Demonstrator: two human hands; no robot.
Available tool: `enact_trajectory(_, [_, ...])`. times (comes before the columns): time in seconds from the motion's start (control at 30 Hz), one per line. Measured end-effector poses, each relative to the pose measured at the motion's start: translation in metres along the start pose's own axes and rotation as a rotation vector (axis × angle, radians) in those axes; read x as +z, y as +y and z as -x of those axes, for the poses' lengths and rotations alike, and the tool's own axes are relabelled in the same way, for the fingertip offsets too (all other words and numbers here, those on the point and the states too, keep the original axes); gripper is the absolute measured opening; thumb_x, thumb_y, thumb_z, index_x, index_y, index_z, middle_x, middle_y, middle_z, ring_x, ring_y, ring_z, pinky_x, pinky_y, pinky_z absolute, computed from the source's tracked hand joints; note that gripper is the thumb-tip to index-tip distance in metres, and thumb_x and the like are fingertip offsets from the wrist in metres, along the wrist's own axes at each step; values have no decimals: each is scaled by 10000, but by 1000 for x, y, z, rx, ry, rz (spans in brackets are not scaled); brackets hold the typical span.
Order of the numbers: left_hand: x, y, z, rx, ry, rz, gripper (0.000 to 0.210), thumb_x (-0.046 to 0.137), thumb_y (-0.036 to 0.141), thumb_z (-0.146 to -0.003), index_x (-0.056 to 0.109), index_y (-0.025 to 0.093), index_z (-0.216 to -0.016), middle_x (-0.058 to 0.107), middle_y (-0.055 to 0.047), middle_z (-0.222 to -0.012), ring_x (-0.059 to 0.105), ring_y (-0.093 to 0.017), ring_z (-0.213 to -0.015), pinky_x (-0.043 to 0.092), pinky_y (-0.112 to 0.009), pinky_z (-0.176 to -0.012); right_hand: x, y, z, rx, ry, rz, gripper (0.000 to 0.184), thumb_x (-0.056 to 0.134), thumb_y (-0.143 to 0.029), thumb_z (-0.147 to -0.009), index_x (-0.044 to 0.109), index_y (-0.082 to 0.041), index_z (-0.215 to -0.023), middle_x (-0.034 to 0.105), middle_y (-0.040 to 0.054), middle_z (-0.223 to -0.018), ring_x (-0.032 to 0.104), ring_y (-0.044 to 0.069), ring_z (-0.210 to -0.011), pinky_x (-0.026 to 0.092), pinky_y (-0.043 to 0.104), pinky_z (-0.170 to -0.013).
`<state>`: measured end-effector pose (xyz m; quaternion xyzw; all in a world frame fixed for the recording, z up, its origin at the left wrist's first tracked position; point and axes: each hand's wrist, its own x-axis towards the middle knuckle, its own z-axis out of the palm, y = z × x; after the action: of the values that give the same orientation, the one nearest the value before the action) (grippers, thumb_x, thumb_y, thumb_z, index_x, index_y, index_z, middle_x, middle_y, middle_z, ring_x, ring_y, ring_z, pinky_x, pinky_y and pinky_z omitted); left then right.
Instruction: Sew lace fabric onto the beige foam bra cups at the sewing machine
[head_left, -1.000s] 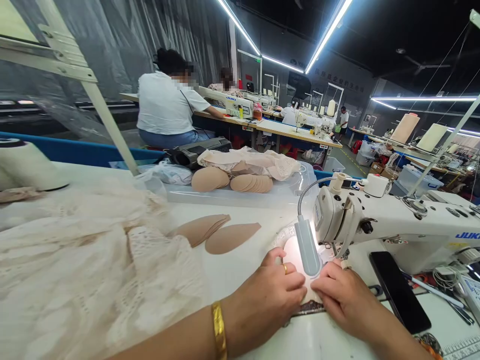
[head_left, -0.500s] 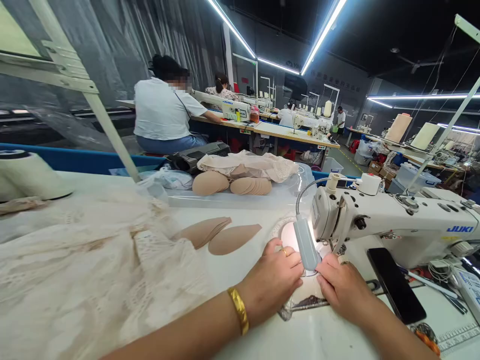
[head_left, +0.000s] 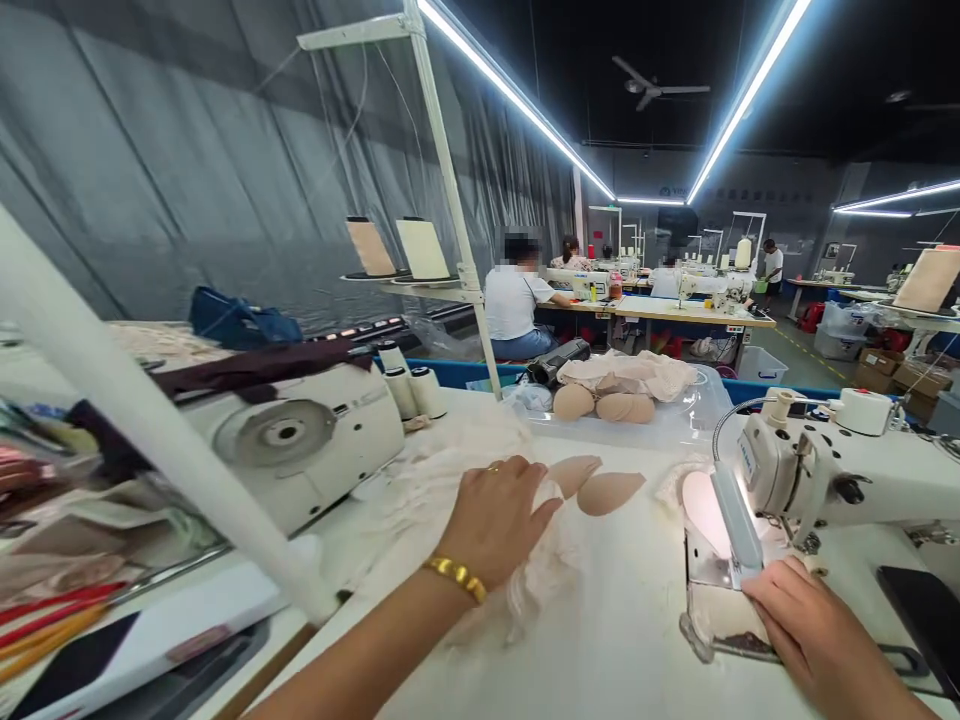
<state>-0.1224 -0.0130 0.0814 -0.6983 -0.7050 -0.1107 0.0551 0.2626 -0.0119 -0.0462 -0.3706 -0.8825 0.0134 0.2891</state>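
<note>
My left hand (head_left: 499, 525) is over the lace fabric (head_left: 450, 500) at the left of the table, fingers curled, with pale cloth bunched between thumb and fingers. Beside its fingertips lie two groups of beige teardrop-shaped pads (head_left: 611, 492). At the sewing machine (head_left: 787, 470), my right hand (head_left: 817, 610) has its fingers pressed together close to the needle plate (head_left: 705, 565); what they pinch is hidden. A pale pad (head_left: 705, 510) with lace around it lies under the lit grey lamp (head_left: 735, 515), just left of the machine head.
A clear plastic bin lid (head_left: 652, 425) at the back carries more beige pads (head_left: 626, 407) and lace. Another machine (head_left: 322, 440), thread cones (head_left: 426, 392) and a white stand pole (head_left: 187, 430) are on the left. A black phone (head_left: 919, 620) lies at right. Co-workers sit beyond.
My left hand has left the machine and moved left onto the lace fabric. The right hand stays by the needle area. The view has swung left, bringing the other machine in.
</note>
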Motion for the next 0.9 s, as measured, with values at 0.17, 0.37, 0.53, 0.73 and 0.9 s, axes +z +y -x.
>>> enact_trajectory(0.17, [3,-25,-8,-25,-57,121,212,510,253,-896,557,216,-692,735,-79,-765,667,-278,-745,442,-391,-716,-11,-14,-9,-60,-43,-63,241,526,-102,-1006,671,-292,-1041,647,45,-846,625,245,-757,541,355,-651])
enact_trajectory(0.37, [-16,15,13,57,-57,443,232,475,422,-895,519,242,-755,641,-10,-759,600,-226,-727,456,-316,-654,-11,-69,-23,25,-78,-456,364,596,-195,-1019,619,-328,-1357,701,82,-1112,672,242,-949,585,366,-815])
enact_trajectory(0.53, [-25,65,36,153,-201,861,289,626,500,-810,544,242,-709,533,31,-652,512,-194,-641,404,-291,-590,0,-130,-48,420,59,-852,911,852,-393,-814,401,-358,-1605,521,124,-1516,562,331,-1301,544,458,-1015])
enact_trajectory(0.73, [-16,81,46,-96,-438,1387,510,868,632,-659,574,229,-763,586,20,-737,569,-196,-701,502,-279,-619,-14,-126,-68,803,64,-1451,346,702,-477,-889,612,-202,-1078,637,16,-886,677,180,-720,559,369,-754])
enact_trajectory(0.9, [8,94,49,-247,-462,1545,601,917,675,-631,551,210,-732,600,21,-721,566,-164,-680,506,-244,-602,-11,-128,-53,630,41,-1337,792,901,-474,-764,531,-267,-1432,614,86,-1263,632,220,-1068,522,385,-932])
